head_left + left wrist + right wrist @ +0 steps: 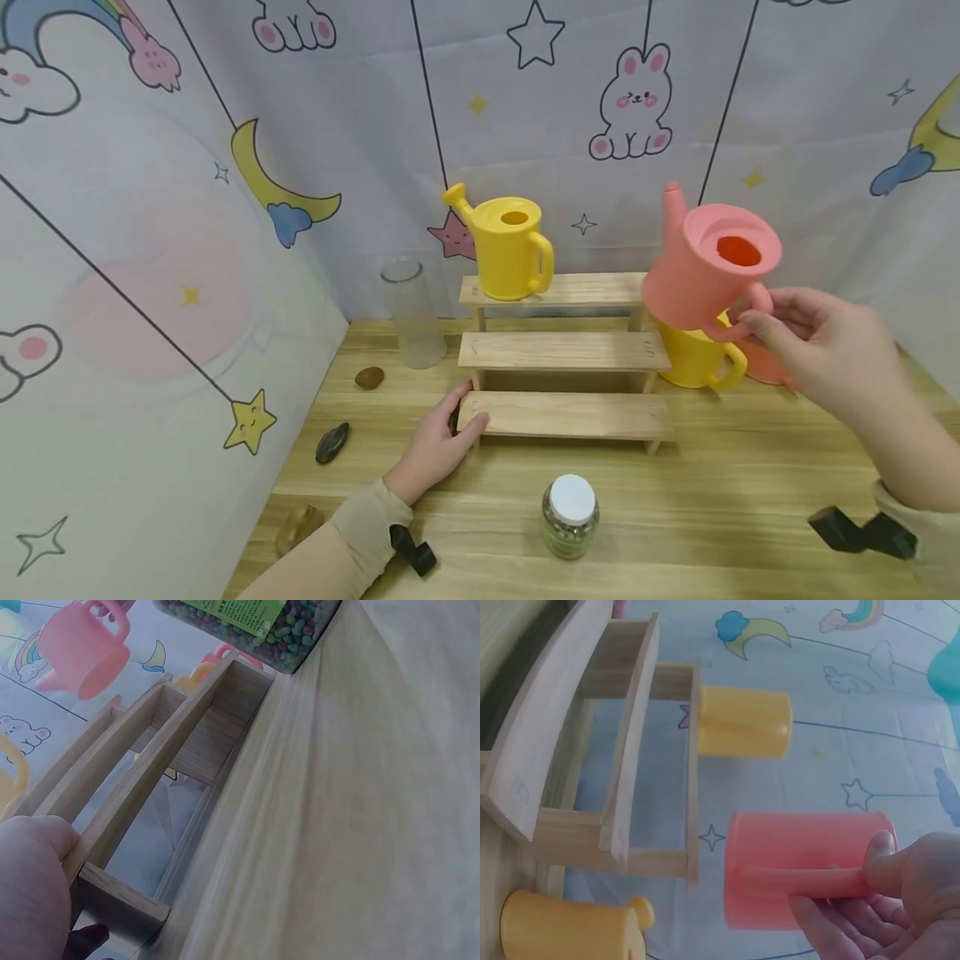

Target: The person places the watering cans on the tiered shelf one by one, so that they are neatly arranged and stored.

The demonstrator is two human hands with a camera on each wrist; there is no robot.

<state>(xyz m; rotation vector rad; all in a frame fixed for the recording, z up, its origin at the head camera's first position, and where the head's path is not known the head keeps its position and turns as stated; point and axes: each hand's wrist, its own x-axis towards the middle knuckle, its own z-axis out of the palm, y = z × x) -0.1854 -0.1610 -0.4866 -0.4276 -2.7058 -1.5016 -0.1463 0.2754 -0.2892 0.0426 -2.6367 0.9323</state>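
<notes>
My right hand grips the handle of a pink watering can, held in the air above the right end of a three-tier wooden stand. The right wrist view shows thumb and fingers around the handle. My left hand holds the left end of the stand's lowest step, thumb on top; its other fingers are partly hidden. On the top step, at the left, stands a yellow watering can. A second yellow can and another pink item stand right of the stand, partly covered.
A clear glass cylinder stands left of the stand. Brown stones and a dark stone lie on the wooden table. In front is a white-lidded jar of small coloured pebbles. Printed cloth hangs behind.
</notes>
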